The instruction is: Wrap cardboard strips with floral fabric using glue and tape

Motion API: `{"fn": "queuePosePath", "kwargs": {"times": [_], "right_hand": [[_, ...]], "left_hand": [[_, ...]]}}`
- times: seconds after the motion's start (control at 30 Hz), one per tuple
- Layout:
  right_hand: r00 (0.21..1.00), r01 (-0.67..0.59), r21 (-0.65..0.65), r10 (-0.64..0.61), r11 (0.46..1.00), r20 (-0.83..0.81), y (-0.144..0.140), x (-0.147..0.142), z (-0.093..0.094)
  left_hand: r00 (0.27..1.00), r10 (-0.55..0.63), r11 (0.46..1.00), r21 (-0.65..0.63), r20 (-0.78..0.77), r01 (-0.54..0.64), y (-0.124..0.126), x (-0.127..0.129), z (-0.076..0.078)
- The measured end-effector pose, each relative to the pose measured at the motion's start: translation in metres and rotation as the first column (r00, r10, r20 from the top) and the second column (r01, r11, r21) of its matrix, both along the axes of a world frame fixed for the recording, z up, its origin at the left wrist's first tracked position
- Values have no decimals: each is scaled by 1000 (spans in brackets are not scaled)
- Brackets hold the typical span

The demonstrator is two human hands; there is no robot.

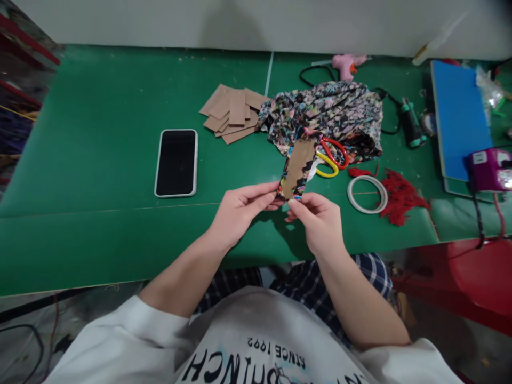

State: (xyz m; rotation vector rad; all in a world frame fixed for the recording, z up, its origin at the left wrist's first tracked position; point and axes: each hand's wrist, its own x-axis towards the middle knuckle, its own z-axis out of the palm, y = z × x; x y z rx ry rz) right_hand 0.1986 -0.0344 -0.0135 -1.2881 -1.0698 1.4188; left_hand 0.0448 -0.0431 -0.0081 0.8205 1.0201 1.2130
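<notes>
White shirt (pixel 248 325) occupies the near edge of the view; its inverted lettering includes "SINCE 1992", while the larger print is cut off at the lower border and cannot be read in full. Plaid legwear (pixel 308 280) shows beyond the shirt, partly under the table edge.

Left hand (pixel 242 214): thumb and fingers pinch the near left corner of a fabric-edged cardboard strip (pixel 298 165). Right hand (pixel 323 221): thumb and fingertips pinch the near right corner. The strip is located ahead of the person's body, above the green tabletop (pixel 100 101). Its long axis runs away from the person, inclined slightly to the right, with bare brown cardboard facing the camera and floral edging around it. The undersides of the fingers are hidden.

Right of the hands: tape roll (pixel 351 197) and red yarn (pixel 402 194). Left: smartphone (pixel 176 162), screen dark. Beyond the strip, scissors (pixel 335 152) present one red and one yellow handle loop; the blades cannot be made out. At far right, a purple device (pixel 492 169) carries a pale label too small to read. Farther back: cardboard pieces (pixel 237 109), floral fabric (pixel 324 109) and a pink glue gun (pixel 344 65).
</notes>
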Motion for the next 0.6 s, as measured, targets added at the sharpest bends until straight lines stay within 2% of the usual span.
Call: {"fn": "queuePosePath", "kwargs": {"times": [0.17, 0.43, 0.6], "right_hand": [[1000, -21, -15, 21, 1000, -5, -1, 0, 1], [979, -7, 70, -8, 998, 204, -6, -5, 5], [978, -8, 74, -8, 997, 209, -5, -5, 4]], "left_hand": [[999, 24, 999, -48, 24, -23, 1, 0, -2], [957, 162, 987, 46, -240, -156, -3, 7, -1], [945, 162, 987, 60, -285, -151, -3, 7, -2]]}}
